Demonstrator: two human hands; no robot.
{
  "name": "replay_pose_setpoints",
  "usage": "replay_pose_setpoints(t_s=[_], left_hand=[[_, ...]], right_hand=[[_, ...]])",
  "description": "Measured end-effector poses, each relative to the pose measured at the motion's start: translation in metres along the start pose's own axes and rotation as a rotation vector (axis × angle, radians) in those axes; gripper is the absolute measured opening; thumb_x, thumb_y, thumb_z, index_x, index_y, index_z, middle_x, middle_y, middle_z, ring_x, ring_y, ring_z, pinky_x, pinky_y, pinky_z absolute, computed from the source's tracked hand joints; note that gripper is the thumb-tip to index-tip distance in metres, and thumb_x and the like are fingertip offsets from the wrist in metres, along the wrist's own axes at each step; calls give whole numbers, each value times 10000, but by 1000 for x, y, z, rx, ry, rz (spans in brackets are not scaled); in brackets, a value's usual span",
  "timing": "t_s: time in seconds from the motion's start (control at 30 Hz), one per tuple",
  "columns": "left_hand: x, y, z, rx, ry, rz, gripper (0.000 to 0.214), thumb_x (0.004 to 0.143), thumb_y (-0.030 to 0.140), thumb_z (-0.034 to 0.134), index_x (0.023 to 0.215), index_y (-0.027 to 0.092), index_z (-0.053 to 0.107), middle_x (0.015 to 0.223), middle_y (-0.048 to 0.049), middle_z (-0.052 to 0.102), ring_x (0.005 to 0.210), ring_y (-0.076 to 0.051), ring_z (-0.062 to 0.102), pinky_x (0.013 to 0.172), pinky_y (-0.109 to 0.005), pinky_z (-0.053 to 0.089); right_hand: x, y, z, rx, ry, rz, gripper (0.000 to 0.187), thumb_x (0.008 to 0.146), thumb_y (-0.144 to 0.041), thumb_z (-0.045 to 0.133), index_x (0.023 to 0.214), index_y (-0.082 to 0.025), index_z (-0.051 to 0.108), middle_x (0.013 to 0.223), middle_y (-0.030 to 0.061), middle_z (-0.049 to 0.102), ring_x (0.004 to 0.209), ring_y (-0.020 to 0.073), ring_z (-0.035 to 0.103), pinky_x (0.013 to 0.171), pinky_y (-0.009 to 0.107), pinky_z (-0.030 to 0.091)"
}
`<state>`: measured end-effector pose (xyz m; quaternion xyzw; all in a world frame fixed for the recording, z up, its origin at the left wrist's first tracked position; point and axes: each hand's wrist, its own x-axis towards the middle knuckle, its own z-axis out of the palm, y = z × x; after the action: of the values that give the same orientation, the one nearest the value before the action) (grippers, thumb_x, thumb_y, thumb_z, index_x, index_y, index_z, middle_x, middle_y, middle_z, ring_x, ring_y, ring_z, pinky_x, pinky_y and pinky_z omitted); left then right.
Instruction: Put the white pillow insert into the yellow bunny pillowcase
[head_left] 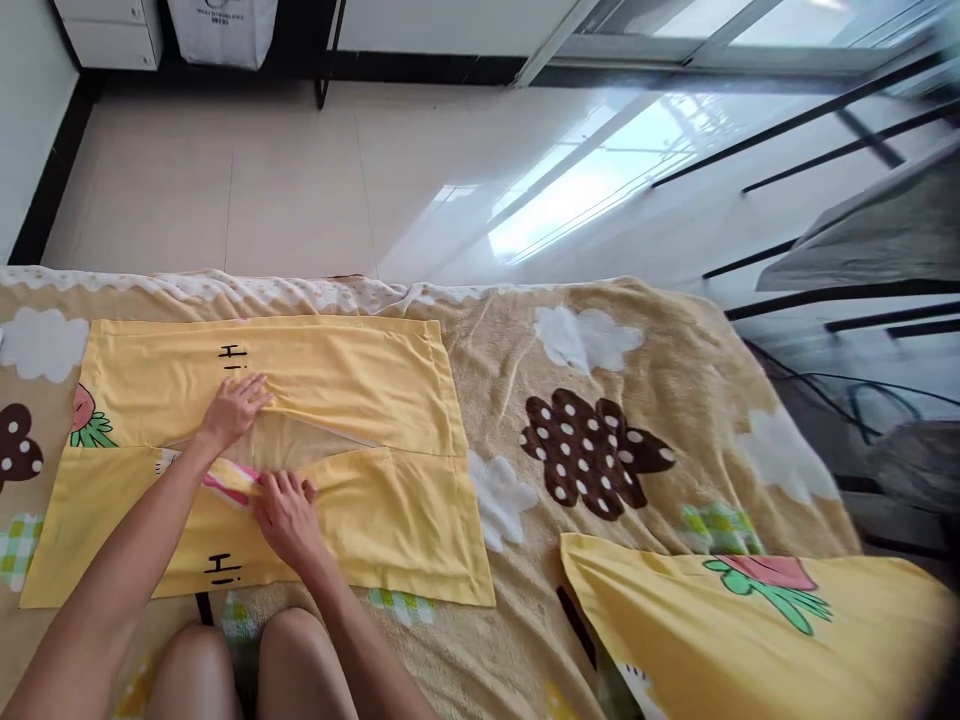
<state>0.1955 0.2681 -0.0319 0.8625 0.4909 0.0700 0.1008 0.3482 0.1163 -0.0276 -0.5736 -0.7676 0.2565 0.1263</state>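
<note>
A yellow pillowcase lies spread on a tan patterned blanket, its two edges folded in toward the middle. My left hand rests flat on the far flap, fingers stretched out. My right hand presses on the near flap at its inner edge, fingers curled over the cloth beside a pink printed patch. Black lettering shows on both flaps.
A second yellow pillowcase with a strawberry print lies at the lower right. My bare knees are at the bed's near edge. Beyond the blanket are a tiled floor, a black metal rack at right and white drawers at back left.
</note>
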Motion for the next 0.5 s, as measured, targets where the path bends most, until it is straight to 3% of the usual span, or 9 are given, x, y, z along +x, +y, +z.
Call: replay_pose_setpoints(t_s=[0.03, 0.13, 0.2, 0.27, 0.33, 0.4, 0.5], left_hand=[[4, 2, -4, -13, 32, -170, 366, 897, 191, 519, 1226, 286, 647, 1440, -95, 487, 1358, -264, 418, 1088, -521, 290], [12, 18, -16, -52, 175, -620, 334, 871, 226, 562, 1192, 232, 655, 1398, -143, 518, 1336, -304, 425, 1047, -585, 296], [6, 26, -24, -57, 232, -668, 370, 866, 182, 533, 1222, 223, 625, 1393, -146, 519, 1317, -284, 443, 1047, -577, 292], [-18, 20, -31, -43, 259, -608, 396, 859, 164, 509, 1239, 218, 608, 1400, -145, 513, 1302, -265, 458, 1057, -545, 295], [-66, -2, -38, -23, 304, -584, 387, 859, 228, 505, 1229, 196, 615, 1391, -160, 518, 1281, -268, 479, 1052, -506, 320], [-136, -33, -48, -1, 397, -608, 370, 845, 341, 503, 1142, 192, 664, 1314, -169, 576, 1228, -286, 521, 1043, -477, 347], [-264, -67, -79, -86, 634, -871, 299, 741, 450, 517, 812, 219, 693, 870, -137, 698, 941, -306, 628, 890, -448, 469]], right_hand=[[-10, 0, 0, 2, -33, -52, 81, 898, -262, 514, 925, -200, 558, 935, 48, 600, 933, 210, 500, 894, 390, 322], [-32, -4, -2, 43, -76, -188, 156, 909, -294, 518, 787, -205, 555, 805, 8, 591, 836, 183, 531, 844, 363, 356], [-41, -5, -8, 69, -50, -223, 128, 911, -307, 522, 845, -226, 596, 805, -11, 611, 820, 176, 564, 819, 351, 378], [-47, -1, -17, 86, 9, -238, 139, 911, -296, 517, 990, -262, 625, 928, -10, 653, 897, 182, 600, 844, 356, 396], [-55, 14, -25, 102, 94, -228, 229, 922, -266, 477, 1098, -264, 623, 1082, 27, 658, 1014, 205, 604, 892, 379, 403], [-67, 40, -30, 135, 215, -161, 269, 933, -267, 441, 1109, -233, 641, 1134, 81, 651, 1072, 230, 596, 916, 407, 416], [-98, 88, -28, 280, 370, 60, 309, 920, -378, 445, 975, -193, 687, 990, 111, 682, 931, 226, 640, 817, 372, 490]])
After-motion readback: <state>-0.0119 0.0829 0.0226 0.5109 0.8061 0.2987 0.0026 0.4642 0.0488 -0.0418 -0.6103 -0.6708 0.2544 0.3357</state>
